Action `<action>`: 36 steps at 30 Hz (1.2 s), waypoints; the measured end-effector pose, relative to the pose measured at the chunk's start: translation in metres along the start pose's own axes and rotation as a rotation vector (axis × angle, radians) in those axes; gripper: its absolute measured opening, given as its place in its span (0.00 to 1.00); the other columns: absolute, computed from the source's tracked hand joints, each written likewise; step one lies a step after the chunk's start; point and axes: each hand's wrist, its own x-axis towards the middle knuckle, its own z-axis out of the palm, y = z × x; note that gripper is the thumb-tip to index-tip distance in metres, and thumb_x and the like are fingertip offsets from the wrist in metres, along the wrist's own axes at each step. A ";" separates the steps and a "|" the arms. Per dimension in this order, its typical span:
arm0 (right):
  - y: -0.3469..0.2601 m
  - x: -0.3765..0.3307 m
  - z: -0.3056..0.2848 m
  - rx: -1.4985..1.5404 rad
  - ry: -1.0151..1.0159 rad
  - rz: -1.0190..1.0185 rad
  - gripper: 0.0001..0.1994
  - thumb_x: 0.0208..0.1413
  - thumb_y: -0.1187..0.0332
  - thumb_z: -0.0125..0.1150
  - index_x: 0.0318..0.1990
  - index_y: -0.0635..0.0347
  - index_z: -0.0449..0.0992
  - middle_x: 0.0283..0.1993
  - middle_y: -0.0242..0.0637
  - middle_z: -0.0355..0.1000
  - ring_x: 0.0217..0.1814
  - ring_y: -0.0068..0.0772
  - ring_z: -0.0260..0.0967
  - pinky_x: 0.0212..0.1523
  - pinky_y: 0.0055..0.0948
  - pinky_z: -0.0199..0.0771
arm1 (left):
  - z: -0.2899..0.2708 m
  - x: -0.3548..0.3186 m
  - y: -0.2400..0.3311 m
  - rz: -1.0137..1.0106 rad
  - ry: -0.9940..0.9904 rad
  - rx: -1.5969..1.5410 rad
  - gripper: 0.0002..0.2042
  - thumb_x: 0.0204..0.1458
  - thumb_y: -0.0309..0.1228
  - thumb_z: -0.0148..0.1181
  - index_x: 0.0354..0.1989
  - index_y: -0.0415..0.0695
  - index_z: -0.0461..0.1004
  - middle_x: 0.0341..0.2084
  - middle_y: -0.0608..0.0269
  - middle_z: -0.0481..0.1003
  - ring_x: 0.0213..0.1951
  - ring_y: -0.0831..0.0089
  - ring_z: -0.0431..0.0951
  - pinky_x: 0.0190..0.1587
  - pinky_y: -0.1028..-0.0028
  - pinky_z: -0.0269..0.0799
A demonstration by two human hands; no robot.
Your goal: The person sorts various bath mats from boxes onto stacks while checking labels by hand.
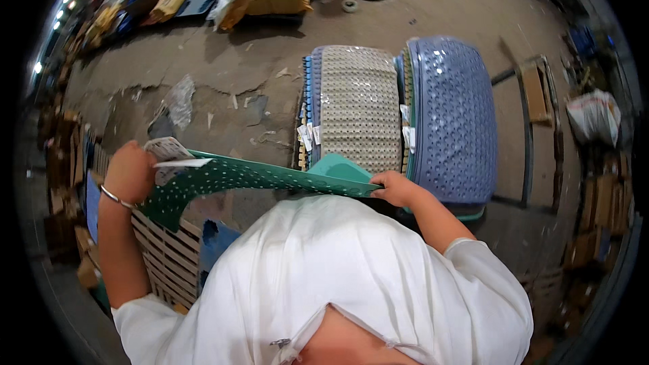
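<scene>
One left hand (130,170) has its fingers curled shut on the left end of one green mat (260,174), with one bracelet (118,197) at its wrist. White card (167,149) sticks out beside this fist, in one piece or two; I cannot tell which. Below the mat is one slatted pallet (169,260); beyond it, one crumpled film (180,101) lies on the floor (223,61).

The mat stretches in front of the white shirt (318,263), dotted with pale spots. One paler green corner (338,166) shows behind its right part. Farther off stand two stacks: one beige-topped stack (358,101), with overlapping white tags at its left side, then, past the one right hand (393,188), whose thumb and fingers pinch the mat's right end, one blue-topped stack (454,115), with at least two tags. Rightmost are one metal frame (527,155) and one white sack (595,116).
</scene>
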 end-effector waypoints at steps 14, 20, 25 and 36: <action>0.138 0.054 -0.038 0.620 0.792 0.636 0.12 0.47 0.77 0.57 0.41 0.67 0.75 0.34 0.32 0.73 0.33 0.24 0.68 0.38 0.26 0.69 | -0.056 0.432 0.140 0.728 1.060 0.025 0.03 0.37 0.30 0.58 0.20 0.45 0.75 0.19 0.55 0.73 0.26 0.60 0.74 0.34 0.63 0.70; 0.297 0.163 0.042 0.654 1.058 0.692 0.16 0.50 0.74 0.58 0.48 0.65 0.72 0.37 0.36 0.74 0.34 0.27 0.69 0.36 0.27 0.69 | 0.153 0.397 0.187 0.636 0.251 -0.026 0.07 0.45 0.30 0.51 0.24 0.46 0.77 0.22 0.57 0.74 0.34 0.60 0.74 0.58 0.57 0.54; 0.283 0.185 0.107 1.368 1.147 0.763 0.13 0.52 0.69 0.59 0.43 0.63 0.70 0.31 0.33 0.70 0.27 0.27 0.65 0.29 0.24 0.68 | 0.297 0.287 0.142 0.637 -0.377 -0.242 0.07 0.41 0.35 0.56 0.20 0.47 0.75 0.21 0.49 0.71 0.30 0.51 0.72 0.33 0.57 0.67; 0.129 0.275 0.083 1.431 1.073 0.660 0.08 0.55 0.66 0.57 0.38 0.59 0.69 0.27 0.33 0.68 0.16 0.27 0.60 0.12 0.23 0.57 | 0.325 0.187 0.151 0.600 -0.367 -0.670 0.13 0.46 0.40 0.54 0.19 0.44 0.74 0.19 0.50 0.72 0.29 0.50 0.72 0.35 0.55 0.66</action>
